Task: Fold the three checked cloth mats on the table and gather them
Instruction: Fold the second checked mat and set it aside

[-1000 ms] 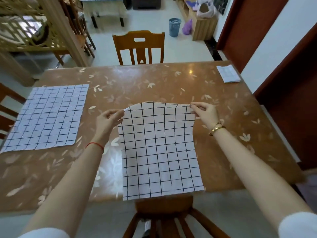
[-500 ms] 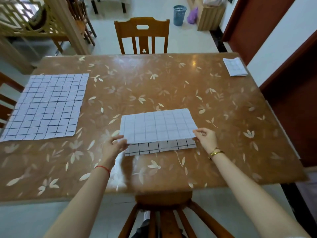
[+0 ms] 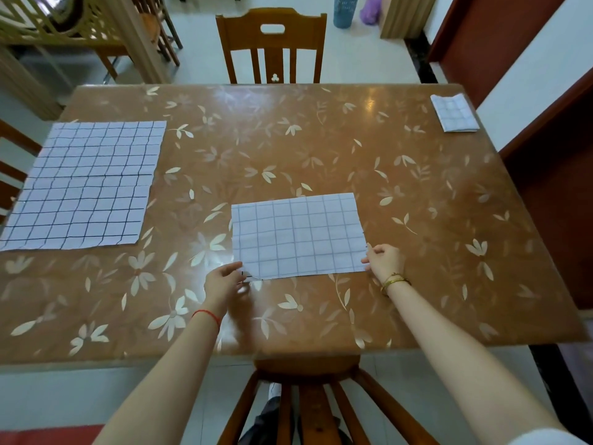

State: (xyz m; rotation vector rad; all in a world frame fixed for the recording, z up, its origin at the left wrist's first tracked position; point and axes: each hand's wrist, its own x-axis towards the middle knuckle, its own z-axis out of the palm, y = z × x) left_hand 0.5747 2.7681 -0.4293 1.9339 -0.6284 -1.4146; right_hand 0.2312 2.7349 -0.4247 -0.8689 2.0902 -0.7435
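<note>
Thumb and curled fingers of the left hand (image 3: 223, 283) close on the near left corner of the half-folded checked mat (image 3: 297, 235), where a sliver of the lower layer peeks out. The right hand (image 3: 386, 262) pinches the near right corner the same way, fingers bent in over the edge. That mat lies flat on the leaf-patterned table (image 3: 321, 149), near the front edge and about midway across, paler side up. On the wrists are a red string (image 3: 207, 315) on the left and a gold bangle (image 3: 394, 280) on the right.

Well off to the left lies a flat checked mat (image 3: 86, 184), fully spread (bolder lines on this one). A small folded checked mat (image 3: 453, 112) sits at the far right corner. A wooden chair (image 3: 272, 43) stands behind the table.
</note>
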